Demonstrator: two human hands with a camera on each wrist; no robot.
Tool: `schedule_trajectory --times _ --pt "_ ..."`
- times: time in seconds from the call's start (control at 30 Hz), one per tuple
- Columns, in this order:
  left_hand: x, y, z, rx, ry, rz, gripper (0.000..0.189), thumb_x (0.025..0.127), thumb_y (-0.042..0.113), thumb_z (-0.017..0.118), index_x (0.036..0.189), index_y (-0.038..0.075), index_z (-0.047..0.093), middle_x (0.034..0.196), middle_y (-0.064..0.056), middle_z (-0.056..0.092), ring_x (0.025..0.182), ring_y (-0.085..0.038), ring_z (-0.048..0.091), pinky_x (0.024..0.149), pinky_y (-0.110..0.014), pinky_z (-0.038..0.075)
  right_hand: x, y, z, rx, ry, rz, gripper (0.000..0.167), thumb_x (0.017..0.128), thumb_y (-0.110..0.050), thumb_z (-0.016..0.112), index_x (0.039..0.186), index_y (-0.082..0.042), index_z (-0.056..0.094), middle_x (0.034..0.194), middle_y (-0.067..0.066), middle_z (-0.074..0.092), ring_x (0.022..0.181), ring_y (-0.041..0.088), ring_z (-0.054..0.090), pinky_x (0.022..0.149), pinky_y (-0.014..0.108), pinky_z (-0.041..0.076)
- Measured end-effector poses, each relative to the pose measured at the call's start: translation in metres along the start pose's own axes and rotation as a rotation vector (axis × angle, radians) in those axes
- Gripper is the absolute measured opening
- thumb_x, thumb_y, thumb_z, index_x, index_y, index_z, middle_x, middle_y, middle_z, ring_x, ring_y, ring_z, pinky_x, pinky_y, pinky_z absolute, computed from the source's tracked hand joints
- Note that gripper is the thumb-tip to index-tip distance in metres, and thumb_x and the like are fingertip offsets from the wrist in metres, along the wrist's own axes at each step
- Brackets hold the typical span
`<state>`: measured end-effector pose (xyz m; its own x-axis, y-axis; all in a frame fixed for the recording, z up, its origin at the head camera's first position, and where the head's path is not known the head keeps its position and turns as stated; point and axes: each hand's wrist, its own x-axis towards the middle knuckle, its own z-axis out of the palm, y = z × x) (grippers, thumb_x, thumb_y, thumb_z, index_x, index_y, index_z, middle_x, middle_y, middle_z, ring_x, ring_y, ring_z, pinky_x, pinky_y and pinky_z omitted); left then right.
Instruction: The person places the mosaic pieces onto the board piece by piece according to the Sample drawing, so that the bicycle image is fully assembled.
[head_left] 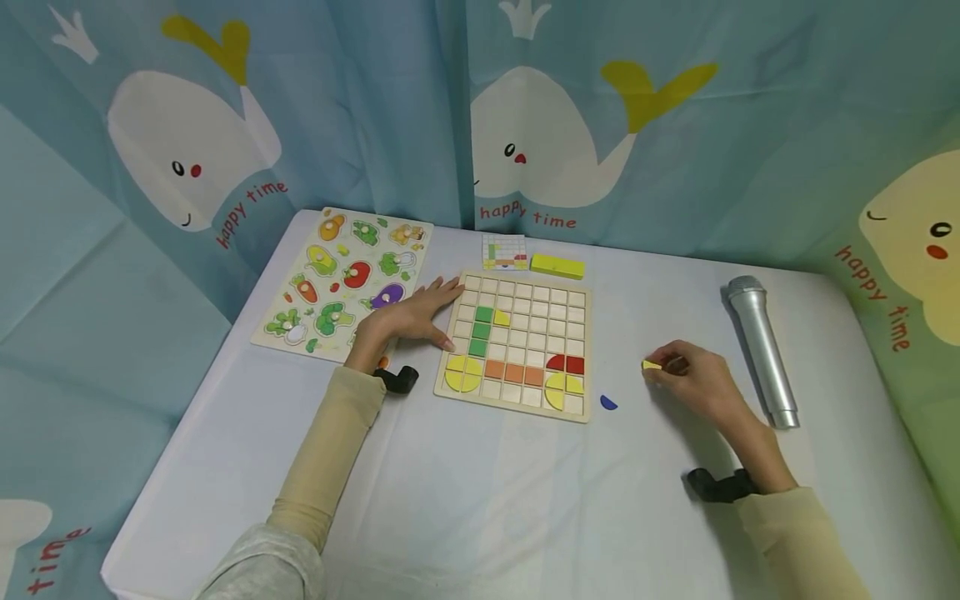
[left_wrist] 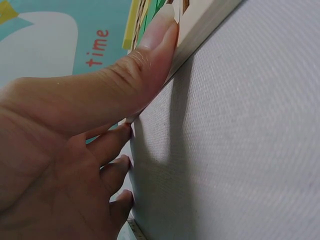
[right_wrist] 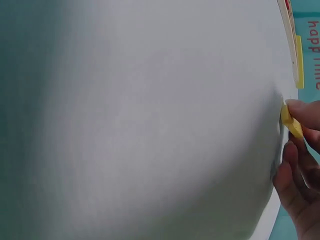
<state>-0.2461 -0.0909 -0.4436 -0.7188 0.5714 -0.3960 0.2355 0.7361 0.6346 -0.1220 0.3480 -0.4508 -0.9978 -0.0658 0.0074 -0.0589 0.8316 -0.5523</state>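
A square wooden grid board carries green, yellow, orange and red flat pieces in some of its cells. At its left edge my left hand lies with fingers spread, the thumb touching the board's rim in the left wrist view. My right hand, off to the board's right and low over the table, pinches a small yellow piece between thumb and fingers. A blue half-round piece lies on the table between the board and the right hand.
Behind the board are a small pattern card and a yellow box. A vegetable puzzle board lies left, partly behind the left hand. To the right lies a silver microphone. Printed curtains border the white table.
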Motion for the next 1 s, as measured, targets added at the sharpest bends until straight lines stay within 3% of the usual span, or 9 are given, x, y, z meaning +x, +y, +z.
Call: schedule_trajectory --times 0.5,0.67,0.8,1.0 --pt "0.0 0.0 0.001 0.007 0.003 0.001 0.11 0.084 0.023 0.085 0.167 0.017 0.013 0.175 -0.001 -0.001 0.161 -0.026 -0.009 0.13 -0.051 -0.004 -0.003 -0.019 0.009 -0.004 -0.054 -0.067 0.02 0.087 0.005 0.073 0.107 0.0 0.072 0.103 0.02 0.073 0.089 0.033 0.069 0.073 0.034 0.058" --pt "0.0 0.0 0.0 0.006 0.002 0.002 0.11 0.084 0.023 0.086 0.167 0.017 0.014 0.175 -0.001 -0.001 0.161 -0.026 -0.01 0.13 -0.05 -0.005 -0.007 -0.029 0.01 0.046 -0.074 -0.078 0.026 0.087 0.005 0.075 0.111 -0.001 0.072 0.107 0.019 0.073 0.091 0.032 0.069 0.073 0.023 0.056" --pt "0.001 -0.001 0.0 0.023 0.003 0.039 0.11 0.083 0.023 0.086 0.166 0.013 0.014 0.175 -0.006 -0.001 0.161 -0.028 -0.01 0.13 -0.048 -0.005 -0.01 -0.037 0.015 0.095 -0.089 -0.076 0.029 0.086 0.004 0.076 0.114 0.0 0.07 0.106 0.017 0.073 0.092 0.029 0.069 0.075 0.017 0.056" --pt "0.001 0.0 0.0 0.033 0.003 0.057 0.11 0.083 0.023 0.086 0.166 0.01 0.015 0.175 -0.009 0.0 0.161 -0.03 -0.009 0.13 -0.048 -0.005 -0.014 -0.048 0.022 0.156 -0.131 -0.055 0.024 0.088 -0.001 0.077 0.11 -0.002 0.069 0.101 0.013 0.074 0.09 0.026 0.071 0.074 0.013 0.054"
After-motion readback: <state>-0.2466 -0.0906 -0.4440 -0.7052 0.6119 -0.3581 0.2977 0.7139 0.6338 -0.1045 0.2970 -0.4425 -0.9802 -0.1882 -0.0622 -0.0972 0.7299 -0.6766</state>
